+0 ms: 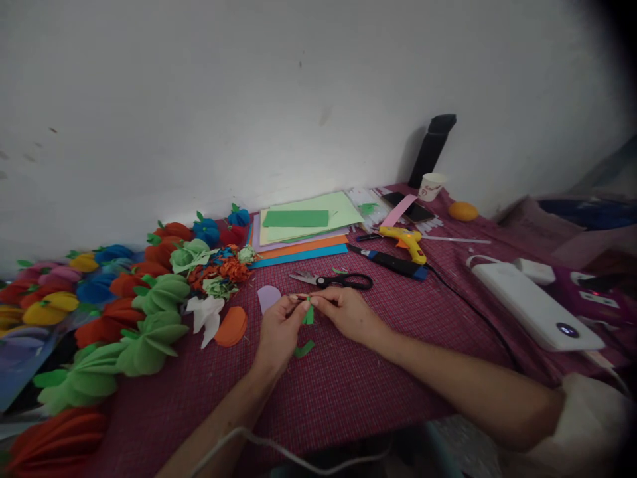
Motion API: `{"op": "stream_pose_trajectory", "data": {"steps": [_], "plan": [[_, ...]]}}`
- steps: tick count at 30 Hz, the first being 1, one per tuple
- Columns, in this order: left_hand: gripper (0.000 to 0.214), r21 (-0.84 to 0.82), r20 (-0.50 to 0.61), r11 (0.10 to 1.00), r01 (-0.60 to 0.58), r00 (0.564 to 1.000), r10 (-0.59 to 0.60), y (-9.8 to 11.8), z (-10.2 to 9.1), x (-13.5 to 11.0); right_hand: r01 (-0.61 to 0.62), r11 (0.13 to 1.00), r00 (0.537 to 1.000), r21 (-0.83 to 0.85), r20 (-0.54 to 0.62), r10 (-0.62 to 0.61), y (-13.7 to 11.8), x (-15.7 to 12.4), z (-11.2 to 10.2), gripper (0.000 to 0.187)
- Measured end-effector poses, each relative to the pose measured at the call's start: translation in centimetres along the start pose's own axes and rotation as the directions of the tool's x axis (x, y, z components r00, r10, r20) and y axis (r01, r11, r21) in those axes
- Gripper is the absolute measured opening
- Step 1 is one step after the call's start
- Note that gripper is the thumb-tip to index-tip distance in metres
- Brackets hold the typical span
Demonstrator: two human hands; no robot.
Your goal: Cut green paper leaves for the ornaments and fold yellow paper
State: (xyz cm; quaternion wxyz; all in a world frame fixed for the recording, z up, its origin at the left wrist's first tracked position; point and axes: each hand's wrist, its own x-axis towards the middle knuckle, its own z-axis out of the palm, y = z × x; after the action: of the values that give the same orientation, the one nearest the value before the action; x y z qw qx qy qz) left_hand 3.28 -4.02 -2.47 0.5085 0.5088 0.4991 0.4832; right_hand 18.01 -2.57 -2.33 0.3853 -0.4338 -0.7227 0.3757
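My left hand (277, 328) and my right hand (346, 311) meet over the red checked cloth (348, 385), both pinched on a small green paper piece (309, 314) between the fingertips. Another green scrap (303, 348) lies on the cloth just below them. Black-handled scissors (336, 281) lie just beyond the hands. A lilac paper shape (269, 297) and an orange paper stack (231, 326) sit to the left of my left hand.
Folded paper fruits in green (149, 332), red, yellow and blue line the left side. Coloured paper sheets (303, 229) lie at the back. A yellow glue gun (405, 240), a utility knife (391, 261), a white power bank (535, 304), a paper cup (430, 186) and an orange (463, 211) stand to the right.
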Motion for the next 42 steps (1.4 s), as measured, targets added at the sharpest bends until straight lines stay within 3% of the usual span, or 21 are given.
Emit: {"op": "stream_pose_trajectory", "data": {"steps": [13,24,29,34,42], "plan": [[0.02,-0.038,-0.059,0.993,0.111,0.992,-0.113,-0.2,0.1,0.0,-0.015,1.0,0.993,0.008,-0.117,0.015,0.3,0.1,0.3,0.016],[0.019,-0.181,-0.026,0.979,0.093,0.995,-0.1,0.2,0.2,-0.3,0.037,0.999,0.984,0.034,-0.173,-0.031,-0.5,-0.1,0.1,0.011],[0.022,-0.2,-0.075,0.976,0.088,0.992,-0.104,-0.2,0.3,-0.2,0.035,0.999,0.984,0.038,-0.177,-0.028,-0.6,-0.2,0.4,0.011],[0.02,-0.147,-0.092,0.989,0.018,0.995,-0.032,-0.2,0.2,-0.1,0.055,0.998,0.988,0.011,-0.147,-0.052,-0.5,0.0,0.2,0.016],[0.014,-0.032,-0.03,0.999,-0.03,0.999,0.029,0.8,0.1,-0.2,-0.001,1.0,0.999,-0.031,-0.041,-0.001,0.0,0.1,-0.3,0.02]]}}
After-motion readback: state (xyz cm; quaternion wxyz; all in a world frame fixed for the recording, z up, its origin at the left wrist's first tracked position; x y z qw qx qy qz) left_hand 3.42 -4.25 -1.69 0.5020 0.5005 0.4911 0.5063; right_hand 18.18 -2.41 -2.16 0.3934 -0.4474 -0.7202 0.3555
